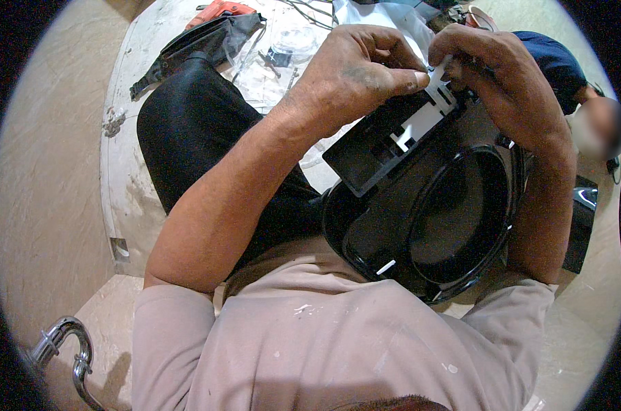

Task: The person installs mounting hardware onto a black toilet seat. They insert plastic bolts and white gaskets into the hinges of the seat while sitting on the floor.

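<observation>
Over my lap lies a glossy black piece with a large oval opening, shaped like a toilet seat. Across its far edge sits a long black plastic housing, slanting away to the right. A white plastic strip with cut-outs runs along the housing to my fingers. My left hand is closed, its thumb and fingers pinching near the strip's far end. Facing it, my right hand curls its fingers round the same end. The fingertips partly hide what lies between them.
A dark tool pouch and a red-orange item lie on the far left floor, near clear plastic wrapping. Another person in dark blue is close at right. A chrome pipe bends out at lower left.
</observation>
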`<state>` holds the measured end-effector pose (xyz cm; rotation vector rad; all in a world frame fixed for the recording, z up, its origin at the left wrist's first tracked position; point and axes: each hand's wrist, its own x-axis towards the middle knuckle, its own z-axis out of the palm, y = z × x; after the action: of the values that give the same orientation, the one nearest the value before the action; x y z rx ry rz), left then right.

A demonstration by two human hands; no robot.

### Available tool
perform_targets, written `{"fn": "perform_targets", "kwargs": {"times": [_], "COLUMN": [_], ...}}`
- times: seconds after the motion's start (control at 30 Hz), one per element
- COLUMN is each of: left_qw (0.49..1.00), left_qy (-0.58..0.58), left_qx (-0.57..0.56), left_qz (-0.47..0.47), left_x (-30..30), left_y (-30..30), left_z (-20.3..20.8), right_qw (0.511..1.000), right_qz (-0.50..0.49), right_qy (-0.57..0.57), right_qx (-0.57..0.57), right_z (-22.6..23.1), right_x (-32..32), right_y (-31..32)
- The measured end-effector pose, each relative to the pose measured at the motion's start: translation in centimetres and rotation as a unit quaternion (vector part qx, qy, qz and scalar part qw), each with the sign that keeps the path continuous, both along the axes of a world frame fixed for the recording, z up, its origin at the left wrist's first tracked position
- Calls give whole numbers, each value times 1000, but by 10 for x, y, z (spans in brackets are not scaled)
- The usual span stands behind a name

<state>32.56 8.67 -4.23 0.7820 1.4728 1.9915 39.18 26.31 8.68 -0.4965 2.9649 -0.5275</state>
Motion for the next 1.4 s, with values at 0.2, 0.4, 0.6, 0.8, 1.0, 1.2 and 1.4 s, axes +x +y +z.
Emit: {"fn": "perform_targets", "kwargs": {"times": [0.2, 0.4, 0.6, 0.8, 1.0, 1.2, 1.4], "left_qw": [1000, 996, 994, 993, 996, 994, 992], "left_qy": [-4, -66, -6, -4, 15, 1, 8], "left_qx": [-23, -23, -45, -55, -46, -49, -63], "left_qz": [0, -51, -97, -109, -79, -98, -113], "left_x": [-4, -3, -4, -5, 1, -3, -8], "left_y": [2, 8, 12, 14, 15, 18, 20], "left_z": [-6, -11, -9, -12, -8, -10, -10], "right_qw": [999, 999, 1000, 999, 999, 971, 973], "right_qz": [-20, -25, -24, 33, 23, -41, -177], "right_qy": [-18, 17, 11, 34, 2, -63, 147], "right_qx": [40, 37, 7, 20, -34, -227, 19], "right_z": [-5, -9, -15, -16, -21, -41, -46], "right_x": [-3, 1, -1, -5, -5, 1, 22], "right_y": [-4, 0, 11, 14, 27, 40, 42]}}
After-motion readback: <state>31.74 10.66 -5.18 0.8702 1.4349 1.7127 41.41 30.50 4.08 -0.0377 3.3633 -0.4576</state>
